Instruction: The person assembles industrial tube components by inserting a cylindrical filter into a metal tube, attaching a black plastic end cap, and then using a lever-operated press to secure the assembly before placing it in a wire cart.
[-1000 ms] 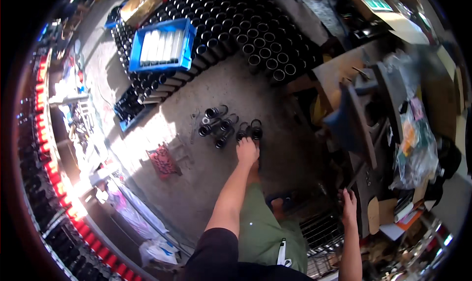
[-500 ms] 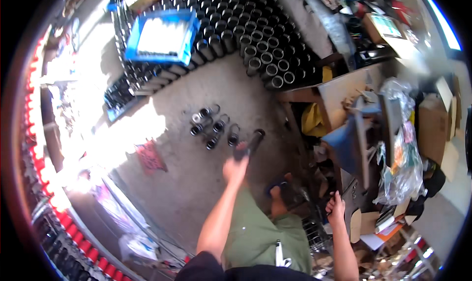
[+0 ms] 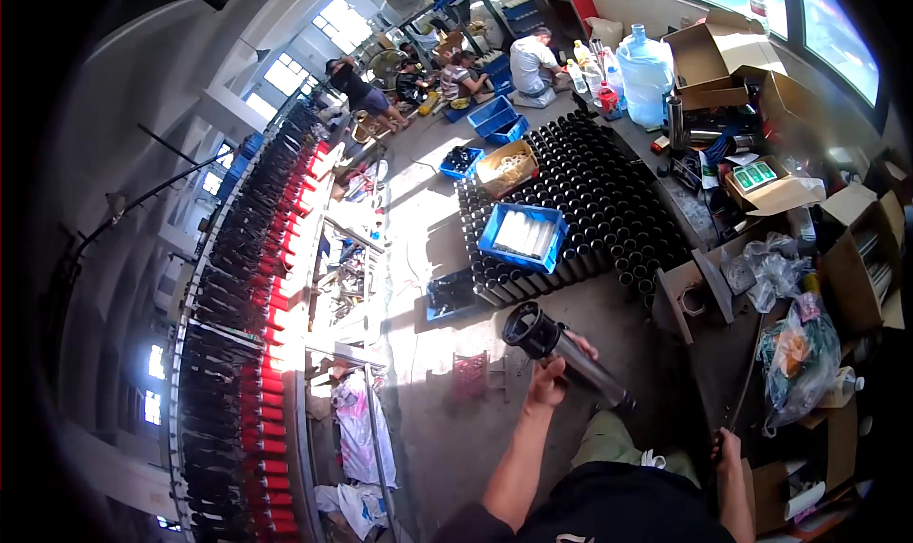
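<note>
Gripped in my left hand is a dark grey metal tube. The tube is tilted, its wide black ring-shaped end up and to the left, its narrower end near my leg. My fingers wrap round its upper part. At the lower right, my right hand is closed around a thin dark rod that slants up beside the workbench; its lower end is hidden by the hand.
Many upright black tubes stand packed on the floor ahead, with a blue crate of white cylinders on them. To the right, the workbench carries boxes and plastic bags. Red-and-black parts line the left rack. Several people sit or stand farther off.
The view has lifted toward the far room. My left hand has brought the tube up, its wide black end now at the upper left. My right hand stays low by the bench.
</note>
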Available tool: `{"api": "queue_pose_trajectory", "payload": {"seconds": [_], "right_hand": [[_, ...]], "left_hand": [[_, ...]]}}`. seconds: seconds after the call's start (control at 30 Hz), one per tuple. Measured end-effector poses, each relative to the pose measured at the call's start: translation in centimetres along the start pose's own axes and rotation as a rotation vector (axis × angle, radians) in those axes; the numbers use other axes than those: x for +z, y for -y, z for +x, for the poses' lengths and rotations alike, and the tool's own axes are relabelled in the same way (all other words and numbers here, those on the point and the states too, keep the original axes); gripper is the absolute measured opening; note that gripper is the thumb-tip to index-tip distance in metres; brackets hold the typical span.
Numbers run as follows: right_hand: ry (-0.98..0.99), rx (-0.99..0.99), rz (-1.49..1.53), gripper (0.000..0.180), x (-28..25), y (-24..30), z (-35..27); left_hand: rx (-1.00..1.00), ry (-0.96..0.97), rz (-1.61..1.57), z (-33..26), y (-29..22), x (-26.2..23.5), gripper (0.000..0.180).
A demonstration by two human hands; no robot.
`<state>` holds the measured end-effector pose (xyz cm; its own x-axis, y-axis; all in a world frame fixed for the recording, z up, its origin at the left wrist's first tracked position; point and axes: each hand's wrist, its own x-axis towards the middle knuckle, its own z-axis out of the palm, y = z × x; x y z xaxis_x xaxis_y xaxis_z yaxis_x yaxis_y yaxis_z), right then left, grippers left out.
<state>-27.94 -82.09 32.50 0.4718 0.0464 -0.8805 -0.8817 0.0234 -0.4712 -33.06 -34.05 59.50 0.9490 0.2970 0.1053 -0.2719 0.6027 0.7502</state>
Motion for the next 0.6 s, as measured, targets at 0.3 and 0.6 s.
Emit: {"api": "queue_pose_trajectory", "payload": {"seconds": [0.3, 0.6], "right_hand": [[-0.460, -0.589, -0.365, 0.048, -2.2, -2.3, -5.7], [-0.731, -0.573, -0.383, 0.057, 0.9, -9.7, -17.5]], "left_hand": [[0.272, 0.131, 0.572, 15.9, -0.1, 17.0, 0.038], [0.067, 0.073, 0.375, 27.7, 9.8, 15.2, 0.023]]}}
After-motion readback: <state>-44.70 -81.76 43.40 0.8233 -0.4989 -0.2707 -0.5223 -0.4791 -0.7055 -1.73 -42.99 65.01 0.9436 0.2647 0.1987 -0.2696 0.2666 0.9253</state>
